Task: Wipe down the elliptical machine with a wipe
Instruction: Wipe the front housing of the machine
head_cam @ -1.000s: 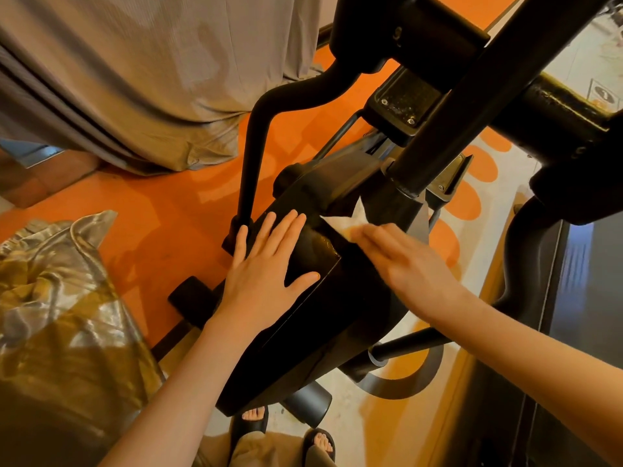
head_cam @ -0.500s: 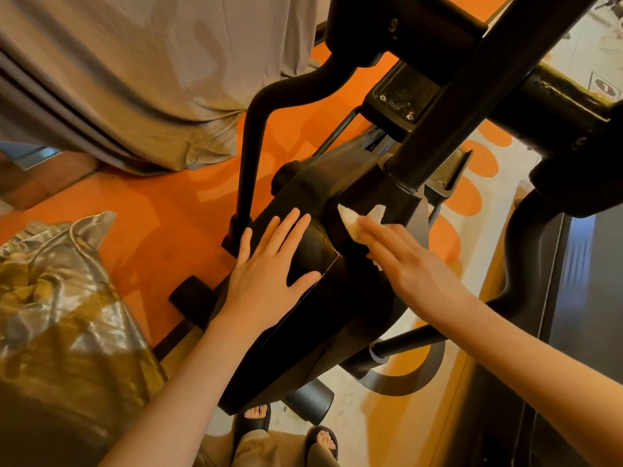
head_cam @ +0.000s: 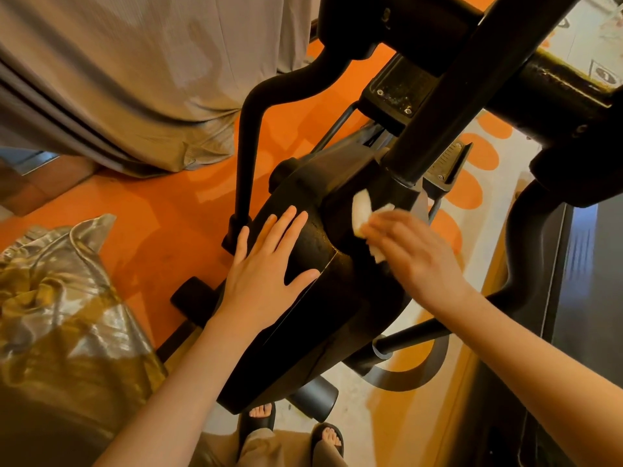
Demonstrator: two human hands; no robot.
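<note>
1. Our right hand (head_cam: 414, 254) presses the wipe (head_cam: 362, 210), thin, limp and likely damp, under its fingers onto the elliptical machine (head_cam: 340, 298) housing below the post.
2. Left hand (head_cam: 266, 264) flat, fingers straight, braces the rigid, heavy housing.

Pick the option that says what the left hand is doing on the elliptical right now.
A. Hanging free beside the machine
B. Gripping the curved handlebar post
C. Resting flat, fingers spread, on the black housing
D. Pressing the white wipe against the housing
C: the left hand lies flat with straight, spread fingers on the black housing, while the white wipe is under the right hand.
</note>
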